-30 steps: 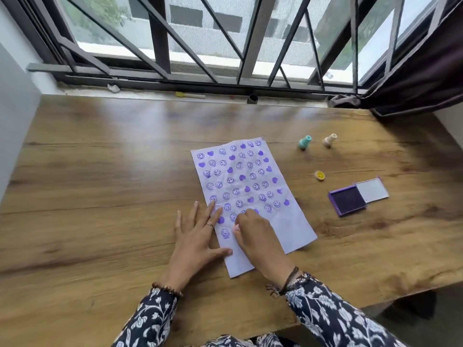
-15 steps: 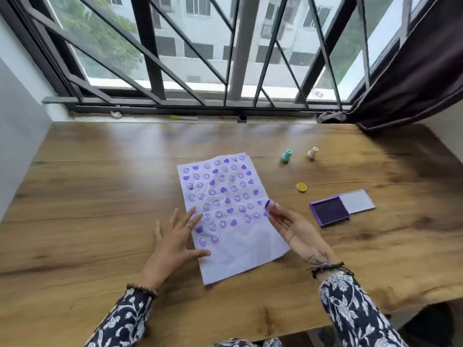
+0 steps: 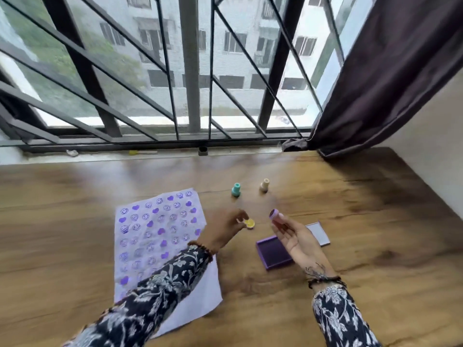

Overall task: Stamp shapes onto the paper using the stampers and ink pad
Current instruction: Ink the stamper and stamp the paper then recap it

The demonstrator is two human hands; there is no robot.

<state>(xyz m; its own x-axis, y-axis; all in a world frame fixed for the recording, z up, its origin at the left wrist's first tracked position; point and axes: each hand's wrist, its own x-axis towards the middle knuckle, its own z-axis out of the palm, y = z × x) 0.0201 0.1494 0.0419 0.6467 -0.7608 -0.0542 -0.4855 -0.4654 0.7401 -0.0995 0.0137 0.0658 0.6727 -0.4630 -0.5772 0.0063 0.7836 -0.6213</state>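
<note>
A white paper (image 3: 160,236) covered with purple smiley and heart prints lies on the wooden table (image 3: 375,246). My left hand (image 3: 225,227) has crossed over its right edge and pinches the small yellow cap (image 3: 249,223) with its fingertips. My right hand (image 3: 293,235) holds a stamper (image 3: 274,213) up with its purple inked face turned upward. The open purple ink pad (image 3: 271,252) lies just below my right hand, its lid (image 3: 319,232) folded out to the right. A teal stamper (image 3: 236,189) and a cream stamper (image 3: 264,184) stand upright farther back.
A barred window (image 3: 190,71) runs along the table's far edge, with small bits on its sill (image 3: 140,152). A dark curtain (image 3: 390,71) hangs at the right, touching the table's back corner. A white wall (image 3: 431,156) borders the right side.
My left hand left the paper and reached right to the yellow cap. My right hand carried the stamper from the paper to above the ink pad. The view tilted up.
</note>
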